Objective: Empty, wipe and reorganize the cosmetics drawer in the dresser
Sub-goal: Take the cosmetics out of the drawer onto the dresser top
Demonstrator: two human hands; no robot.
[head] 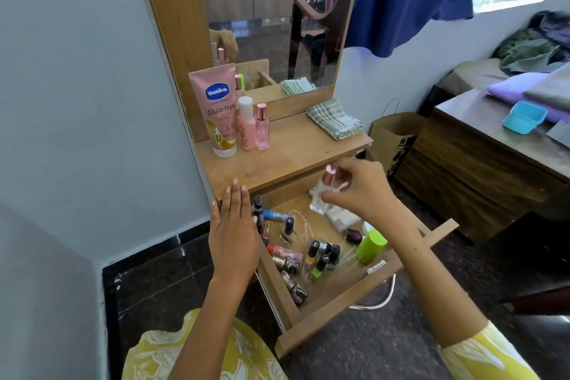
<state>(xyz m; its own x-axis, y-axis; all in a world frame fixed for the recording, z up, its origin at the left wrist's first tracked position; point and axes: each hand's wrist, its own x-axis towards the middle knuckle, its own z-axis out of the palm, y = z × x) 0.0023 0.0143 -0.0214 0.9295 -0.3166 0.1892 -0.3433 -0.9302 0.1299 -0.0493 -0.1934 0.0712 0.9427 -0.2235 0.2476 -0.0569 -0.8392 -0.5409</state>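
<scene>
The left grip point(233, 225) is being held flat, fingers straight and together, empty, beside the open drawer point(336, 299). A clear perfume bottle point(324, 191) is being pinched by the right grip point(357, 187) above the drawer, long axis near upright, pink cap pointing up; the desk point(296, 148) lies just behind, nearer this grip.

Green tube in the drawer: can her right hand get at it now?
Probably not at once: the right hand grips a clear bottle. The green tube lies uncovered in the open drawer just below that wrist.
</scene>
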